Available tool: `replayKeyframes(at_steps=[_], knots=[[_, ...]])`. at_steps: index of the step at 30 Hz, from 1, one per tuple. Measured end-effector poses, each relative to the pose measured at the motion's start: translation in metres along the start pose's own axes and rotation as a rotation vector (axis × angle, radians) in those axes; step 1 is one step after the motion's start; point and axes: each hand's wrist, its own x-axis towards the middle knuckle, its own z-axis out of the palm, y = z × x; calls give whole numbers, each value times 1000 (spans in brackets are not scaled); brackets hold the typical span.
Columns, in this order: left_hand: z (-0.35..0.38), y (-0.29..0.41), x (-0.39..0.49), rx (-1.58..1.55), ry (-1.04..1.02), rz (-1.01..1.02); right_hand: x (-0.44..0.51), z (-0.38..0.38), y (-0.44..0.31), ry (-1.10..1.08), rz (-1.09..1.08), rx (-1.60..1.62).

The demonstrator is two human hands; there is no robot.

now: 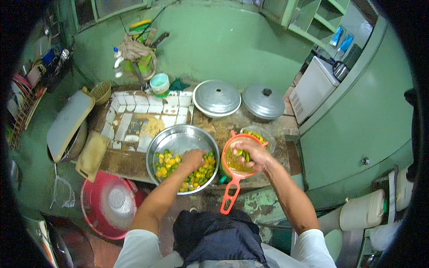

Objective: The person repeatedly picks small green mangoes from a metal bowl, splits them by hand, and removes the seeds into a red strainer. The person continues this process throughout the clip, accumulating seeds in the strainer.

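Observation:
Halved green-skinned citrus fruits [197,177] with orange flesh lie in a wide round metal basin [174,130]. My left hand [193,159] reaches down among them, its fingertips hidden, so its grip cannot be told. An orange plastic strainer [230,201] rests over a container to the right, with cloudy yellow liquid and pulp showing inside its rim. Above it my right hand [249,154] is closed around several green citrus pieces [244,154]. Behind the strainer, a clear bowl [268,136] holds more green and yellow pieces, partly covered from view.
Two lidded metal pots [218,97] [263,102] stand at the counter's back. A white-tiled sink [115,107] lies behind and left of the basin. At lower left are a cutting board [92,155] and a red plastic tub [87,207]. The strainer's handle overhangs the counter's front edge.

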Motion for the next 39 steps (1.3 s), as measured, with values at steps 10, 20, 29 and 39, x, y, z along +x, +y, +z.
replayKeyframes(at_steps=[10, 20, 29, 39], knots=[[19, -3, 4, -39, 179, 71, 6, -11, 6, -14, 59, 149], [-8, 10, -23, -497, 444, -87, 5, -20, 10, -155, 55, 462], [-89, 131, -49, -740, 615, 184, -5, 1, -7, 68, -253, -603], [-82, 115, -54, -795, 601, 278, -15, -10, -11, 165, -465, -1177]])
